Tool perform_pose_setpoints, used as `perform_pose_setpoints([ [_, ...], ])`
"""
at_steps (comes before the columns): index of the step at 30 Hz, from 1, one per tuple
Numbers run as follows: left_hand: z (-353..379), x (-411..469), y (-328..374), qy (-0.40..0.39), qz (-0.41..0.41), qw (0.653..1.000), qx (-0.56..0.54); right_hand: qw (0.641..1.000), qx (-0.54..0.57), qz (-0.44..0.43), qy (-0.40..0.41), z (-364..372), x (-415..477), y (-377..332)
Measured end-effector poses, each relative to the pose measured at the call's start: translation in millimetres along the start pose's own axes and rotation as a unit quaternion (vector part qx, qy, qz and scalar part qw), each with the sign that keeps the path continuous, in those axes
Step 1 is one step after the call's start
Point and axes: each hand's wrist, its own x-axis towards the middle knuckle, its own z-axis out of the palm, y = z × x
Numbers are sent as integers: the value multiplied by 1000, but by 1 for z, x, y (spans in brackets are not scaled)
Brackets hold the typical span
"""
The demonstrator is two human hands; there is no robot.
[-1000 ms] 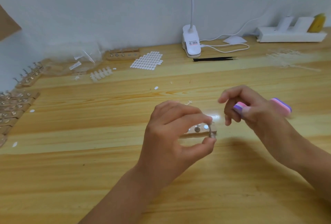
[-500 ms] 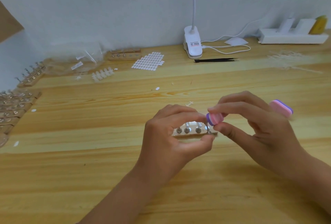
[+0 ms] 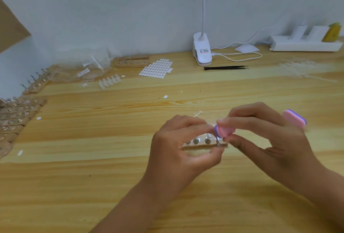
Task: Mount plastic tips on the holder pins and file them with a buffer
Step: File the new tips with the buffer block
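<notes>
Buffer: since a second ago its near end has come across from the right to the holder's right end. It is a long pink block with purple layers and rounded ends, lying about level, and its far end sticks out past the right hand.
Holder: a small pale wooden block lying flat on the desk, near the middle and a little toward the front edge. A row of round-headed metal pins stands along its top (whether a tip sits on the right-end pin cannot be told).
Left hand: thumb and forefinger curl round the holder and close on its right-end pin. The other fingers bend over the block's left part and hide it.
Right hand: thumb below and fingers above pinch the buffer close to its near end. The palm covers the buffer's middle.
Back edge: a white clip lamp with black tweezers just in front of it. To their left are a sheet of white oval tabs, a second wooden block and crumpled clear bags. A white power strip sits toward the back right corner.
Left edge: rows of wooden blocks with metal clips, partly cut off.
Loose bits: a strip of white tips near the bags, and a small cross-shaped piece just behind the hands.
</notes>
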Motion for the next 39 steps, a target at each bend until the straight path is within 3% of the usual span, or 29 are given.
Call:
perform_pose_setpoints([
  [7,1,-1,-4,-2,23,999,24,999,10,-27,-19,9,-3,-6],
  [12,1,0,-4,2,9,999,33,1000,4,9,-12,1,0,1],
  [16,0,-1,-6,-7,24,998,49,999,6,-27,-34,11,-3,-6],
  [21,2,0,-6,6,16,998,60,1000,-15,11,-23,1,-2,1],
  [25,0,-2,-7,-19,18,999,46,999,4,-36,-33,13,-3,-7],
  [30,1,-1,-5,-6,0,999,47,1000,-3,15,-26,0,-2,2],
  [34,0,-2,-5,-12,12,999,34,999,22,-15,-30,9,-4,-4],
  [39,0,0,-4,-2,-8,999,31,1000,-12,13,-17,0,-3,6],
])
